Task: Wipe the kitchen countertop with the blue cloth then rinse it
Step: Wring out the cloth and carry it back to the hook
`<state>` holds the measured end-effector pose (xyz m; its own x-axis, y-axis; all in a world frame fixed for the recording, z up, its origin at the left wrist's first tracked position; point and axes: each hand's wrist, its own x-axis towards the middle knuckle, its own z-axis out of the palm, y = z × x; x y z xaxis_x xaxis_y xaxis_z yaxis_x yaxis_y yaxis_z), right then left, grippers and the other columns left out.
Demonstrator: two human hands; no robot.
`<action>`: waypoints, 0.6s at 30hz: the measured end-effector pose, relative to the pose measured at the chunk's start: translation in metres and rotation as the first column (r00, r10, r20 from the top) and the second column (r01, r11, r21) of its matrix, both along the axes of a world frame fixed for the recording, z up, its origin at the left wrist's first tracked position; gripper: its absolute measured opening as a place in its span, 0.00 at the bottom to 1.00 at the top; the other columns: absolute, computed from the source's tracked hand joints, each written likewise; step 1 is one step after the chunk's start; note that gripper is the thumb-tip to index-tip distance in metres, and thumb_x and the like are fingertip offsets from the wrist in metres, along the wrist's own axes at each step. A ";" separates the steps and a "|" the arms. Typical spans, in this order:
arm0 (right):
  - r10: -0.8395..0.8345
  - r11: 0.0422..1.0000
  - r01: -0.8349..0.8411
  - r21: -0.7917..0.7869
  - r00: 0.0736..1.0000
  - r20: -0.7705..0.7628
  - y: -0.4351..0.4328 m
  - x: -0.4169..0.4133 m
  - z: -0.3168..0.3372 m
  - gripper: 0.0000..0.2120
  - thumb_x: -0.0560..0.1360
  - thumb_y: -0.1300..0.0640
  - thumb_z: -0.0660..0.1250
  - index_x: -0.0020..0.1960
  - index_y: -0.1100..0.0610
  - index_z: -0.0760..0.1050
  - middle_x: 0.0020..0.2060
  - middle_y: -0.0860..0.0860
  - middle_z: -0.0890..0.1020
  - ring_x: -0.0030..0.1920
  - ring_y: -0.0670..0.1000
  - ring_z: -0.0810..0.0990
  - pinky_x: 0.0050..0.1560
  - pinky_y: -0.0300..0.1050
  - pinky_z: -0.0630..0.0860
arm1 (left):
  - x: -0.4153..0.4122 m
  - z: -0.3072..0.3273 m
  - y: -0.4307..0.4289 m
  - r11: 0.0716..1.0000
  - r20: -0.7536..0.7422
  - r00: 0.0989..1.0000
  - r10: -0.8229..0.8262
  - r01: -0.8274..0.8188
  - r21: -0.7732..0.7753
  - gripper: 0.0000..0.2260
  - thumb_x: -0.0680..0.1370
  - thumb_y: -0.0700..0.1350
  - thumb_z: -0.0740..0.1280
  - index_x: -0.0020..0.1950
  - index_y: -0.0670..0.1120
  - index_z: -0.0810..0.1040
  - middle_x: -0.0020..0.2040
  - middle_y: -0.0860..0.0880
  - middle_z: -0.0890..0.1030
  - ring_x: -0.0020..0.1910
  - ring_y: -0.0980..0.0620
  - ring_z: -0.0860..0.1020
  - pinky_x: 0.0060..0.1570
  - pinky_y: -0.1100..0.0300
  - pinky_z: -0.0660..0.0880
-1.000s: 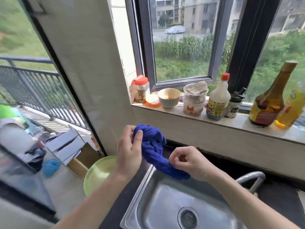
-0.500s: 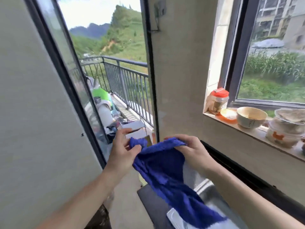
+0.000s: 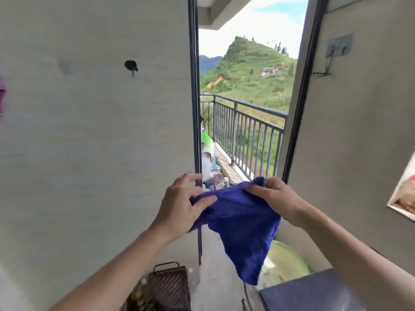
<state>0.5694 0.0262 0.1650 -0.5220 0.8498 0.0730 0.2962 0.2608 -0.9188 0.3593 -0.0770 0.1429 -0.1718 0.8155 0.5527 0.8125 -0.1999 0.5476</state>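
A home — dark countertop [image 3: 314,292] corner, a door frame [image 3: 194,108] opening onto a railed balcony [image 3: 247,131], green hills [image 3: 251,72] beyond.

One wide-angle camera rides on the person's head and faces forward, about level, toward the open doorway [image 3: 242,86] and the balcony railing [image 3: 247,129] beyond. It sits close above the arms. The left hand [image 3: 179,207] and right hand [image 3: 276,198], both gripping the blue cloth [image 3: 242,232], fill the lower middle, and the forearms enter from the bottom edge. Wall lines bow toward the frame's sides.

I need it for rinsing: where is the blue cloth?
Head view, centre: blue cloth held between left hand and right hand, before the balcony railing.
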 end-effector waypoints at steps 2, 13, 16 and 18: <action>0.029 0.999 -0.029 -0.027 1.000 0.011 0.001 -0.019 -0.001 0.14 0.77 0.50 0.66 0.38 0.57 0.81 0.34 0.54 0.83 0.35 0.51 0.80 0.41 0.45 0.74 | -0.013 0.014 -0.003 0.991 0.251 0.964 -0.091 0.111 -0.070 0.21 0.78 0.47 0.67 0.26 0.53 0.68 0.27 0.59 0.68 0.29 0.59 0.66 0.32 0.63 0.63; 0.487 0.814 -0.516 -0.268 0.857 -0.172 0.010 -0.129 -0.021 0.21 0.69 0.53 0.75 0.57 0.63 0.78 0.57 0.59 0.82 0.54 0.54 0.80 0.62 0.53 0.76 | -0.087 0.102 0.008 0.902 0.584 0.779 -0.229 0.394 -0.173 0.05 0.77 0.44 0.68 0.46 0.43 0.79 0.42 0.43 0.82 0.39 0.46 0.80 0.41 0.58 0.77; 0.453 0.861 -0.480 -0.167 0.874 -0.178 0.035 -0.154 -0.027 0.09 0.71 0.54 0.73 0.51 0.54 0.80 0.48 0.51 0.83 0.49 0.50 0.80 0.57 0.50 0.76 | -0.130 0.114 0.015 0.889 0.483 0.868 -0.116 0.308 -0.339 0.08 0.71 0.43 0.75 0.47 0.44 0.80 0.44 0.44 0.84 0.41 0.47 0.82 0.41 0.58 0.78; 0.449 0.834 -0.523 -0.175 0.828 -0.336 0.057 -0.168 -0.014 0.07 0.73 0.55 0.68 0.49 0.57 0.78 0.42 0.54 0.80 0.43 0.51 0.79 0.45 0.45 0.77 | -0.170 0.105 0.023 0.874 0.195 0.980 0.036 0.063 -0.481 0.13 0.67 0.46 0.79 0.47 0.45 0.81 0.43 0.44 0.84 0.40 0.49 0.82 0.39 0.54 0.78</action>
